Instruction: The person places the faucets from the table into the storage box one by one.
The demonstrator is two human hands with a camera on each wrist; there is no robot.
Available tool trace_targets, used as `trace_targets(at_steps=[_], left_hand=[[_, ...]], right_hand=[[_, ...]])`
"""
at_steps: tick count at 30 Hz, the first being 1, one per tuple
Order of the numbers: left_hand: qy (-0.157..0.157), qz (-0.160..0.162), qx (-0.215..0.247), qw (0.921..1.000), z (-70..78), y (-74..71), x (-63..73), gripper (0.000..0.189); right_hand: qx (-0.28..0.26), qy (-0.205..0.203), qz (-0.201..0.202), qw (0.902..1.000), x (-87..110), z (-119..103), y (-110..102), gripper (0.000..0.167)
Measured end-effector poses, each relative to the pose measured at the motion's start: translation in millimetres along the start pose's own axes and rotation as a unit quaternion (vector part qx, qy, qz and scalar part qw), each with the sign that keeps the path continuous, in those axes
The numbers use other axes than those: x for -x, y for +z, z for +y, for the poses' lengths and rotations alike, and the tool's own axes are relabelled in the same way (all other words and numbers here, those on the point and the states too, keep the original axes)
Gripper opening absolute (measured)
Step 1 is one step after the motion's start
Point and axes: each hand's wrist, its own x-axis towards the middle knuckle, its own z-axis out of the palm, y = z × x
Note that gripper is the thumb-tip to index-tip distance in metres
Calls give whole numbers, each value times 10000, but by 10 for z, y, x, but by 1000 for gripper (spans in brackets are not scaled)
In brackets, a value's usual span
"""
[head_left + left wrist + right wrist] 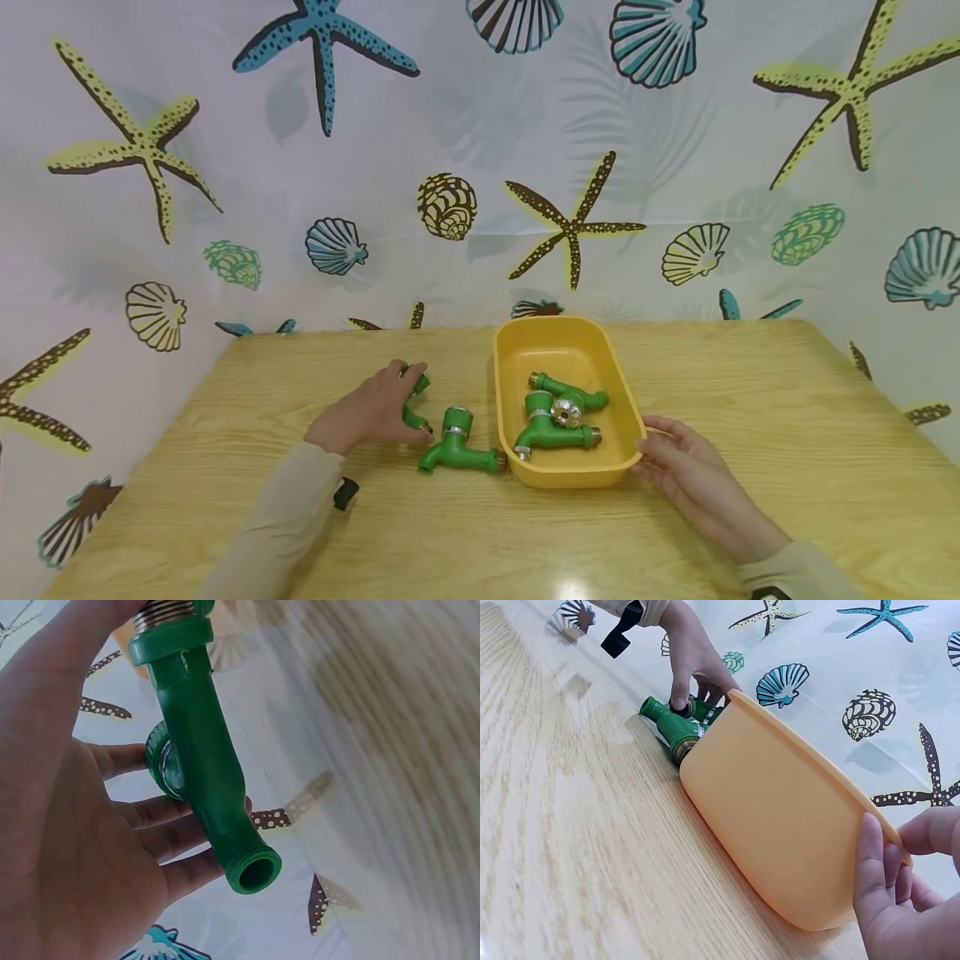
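Observation:
My left hand (375, 408) holds a green faucet (199, 742), thumb at its brass threaded end and fingers at its round knob; in the head view the hand hides much of it. Just right of that hand, a second green faucet (459, 452) lies on the table, knob upward, its threaded end right at the tub's wall. The yellow plastic tub (573, 478) has two more green faucets inside: one with a green knob (551, 435), another with a silvery wheel handle (576, 395). My right hand (701, 487) pinches the tub's rim at its near right corner.
A light wooden table (765, 400) bears everything. Behind it and at both sides hangs a white cloth (480, 108) printed with starfish and shells. A dark band (346, 493) sits by the left wrist.

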Motion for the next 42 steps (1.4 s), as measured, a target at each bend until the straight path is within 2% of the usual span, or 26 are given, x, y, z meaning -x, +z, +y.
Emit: trace_targets(at_steps=[7,15,23,33,42], left_hand=[[62,20,-230,9997,98,-37,-6,95],[472,214,-531,9972,199,-80,45,88],[789,452,-710,9933,245,-105,48,89],[1262,634,-669,9877,423,-107,37,89],[1377,807,-657,9850,528,-121,29,88]], right_hand=[[0,102,34,9999,17,-27,-5,50],[-30,-2,-47,10000,6,-7,0,49],[-19,-10,-21,10000,8,-5,6,50],[-49,-45,-5,10000,13,-2,1,49],[-9,-54,20,10000,16,0,21,48]])
